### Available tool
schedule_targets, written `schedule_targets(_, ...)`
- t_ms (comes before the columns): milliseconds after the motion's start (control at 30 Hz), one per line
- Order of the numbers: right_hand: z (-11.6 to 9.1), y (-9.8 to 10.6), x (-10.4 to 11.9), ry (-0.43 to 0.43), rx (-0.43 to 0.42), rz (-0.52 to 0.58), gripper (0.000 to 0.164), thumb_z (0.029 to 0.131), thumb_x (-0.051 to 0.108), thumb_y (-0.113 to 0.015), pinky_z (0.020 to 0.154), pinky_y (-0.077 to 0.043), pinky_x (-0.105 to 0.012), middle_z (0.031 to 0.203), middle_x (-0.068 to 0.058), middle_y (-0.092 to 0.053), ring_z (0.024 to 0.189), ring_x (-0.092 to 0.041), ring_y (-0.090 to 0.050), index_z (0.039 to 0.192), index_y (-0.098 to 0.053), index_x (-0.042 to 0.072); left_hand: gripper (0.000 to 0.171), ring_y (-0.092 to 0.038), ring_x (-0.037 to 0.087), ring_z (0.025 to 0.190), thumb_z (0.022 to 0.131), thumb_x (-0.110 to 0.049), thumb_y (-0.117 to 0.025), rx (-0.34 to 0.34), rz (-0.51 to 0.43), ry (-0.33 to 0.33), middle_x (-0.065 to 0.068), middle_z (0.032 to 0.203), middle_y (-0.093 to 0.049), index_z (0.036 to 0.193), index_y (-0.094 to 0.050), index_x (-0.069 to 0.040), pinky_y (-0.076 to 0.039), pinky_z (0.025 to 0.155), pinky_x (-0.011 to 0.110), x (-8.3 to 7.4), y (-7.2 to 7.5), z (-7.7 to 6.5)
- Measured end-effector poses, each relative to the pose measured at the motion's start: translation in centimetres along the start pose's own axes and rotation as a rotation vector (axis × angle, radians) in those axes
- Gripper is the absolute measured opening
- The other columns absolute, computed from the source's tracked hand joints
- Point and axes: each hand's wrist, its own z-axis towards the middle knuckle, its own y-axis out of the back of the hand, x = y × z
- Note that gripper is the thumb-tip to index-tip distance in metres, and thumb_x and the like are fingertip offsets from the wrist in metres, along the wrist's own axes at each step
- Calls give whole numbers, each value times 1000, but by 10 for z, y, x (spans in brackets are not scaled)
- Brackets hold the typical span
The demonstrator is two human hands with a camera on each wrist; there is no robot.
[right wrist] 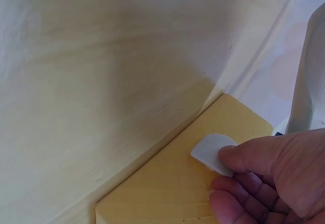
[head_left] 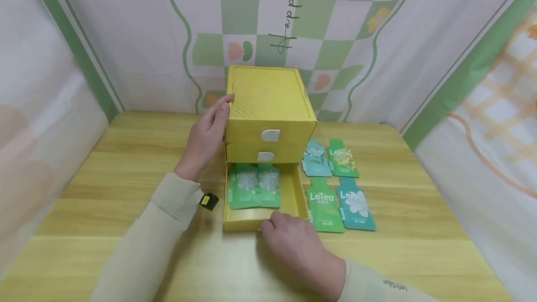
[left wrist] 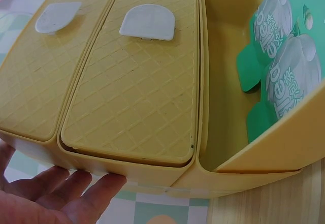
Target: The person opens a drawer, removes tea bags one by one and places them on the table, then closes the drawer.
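A yellow three-drawer box stands on the table, its bottom drawer pulled out. Two green LeTea sachets lie side by side in that drawer. My left hand rests along the left side of the box, its fingers extended against the wall in the left wrist view. At the drawer's front, my right hand pinches a white pull tab, thumb on top and the other fingers curled beneath it. The head view hides this tab behind the drawer front and hand.
Right of the box lie more sachets: a light blue one and a green one behind, a green one and a teal one in front. A printed cloth hangs behind the wooden table.
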Motion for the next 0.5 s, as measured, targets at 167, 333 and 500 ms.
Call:
schedule_targets(167, -1, 2, 1, -5, 20, -3, 10, 86, 18, -67, 37, -27, -23, 69, 1, -45, 52, -9, -35, 81, -61, 11, 54, -47, 10, 118, 98, -64, -30, 9, 2, 3, -11, 144, -48, 145, -45, -41, -39, 99, 42, -1, 0, 0)
schedule_targets(333, -2, 4, 2, -4, 31, -7, 8, 84, 16, -69, 38, -27, -23, 69, 1, -46, 53, -9, -36, 83, -62, 11, 53, -47, 14, 116, 99, -61, -31, 15, -3, 13, -8, 143, -49, 146, -44, -40, -39, 97, 44, -2, 0, 0)
schedule_targets(500, -2, 6, 3, -1, 60, 8, 7, 82, 14, -70, 38, -27, -22, 70, 1, -46, 54, -10, -36, 85, -64, 11, 53, -43, 10, 129, 100, -60, -30, 21, 6, 13, -10, 150, -43, 147, -43, -39, -38, 104, 44, -2, 0, 0)
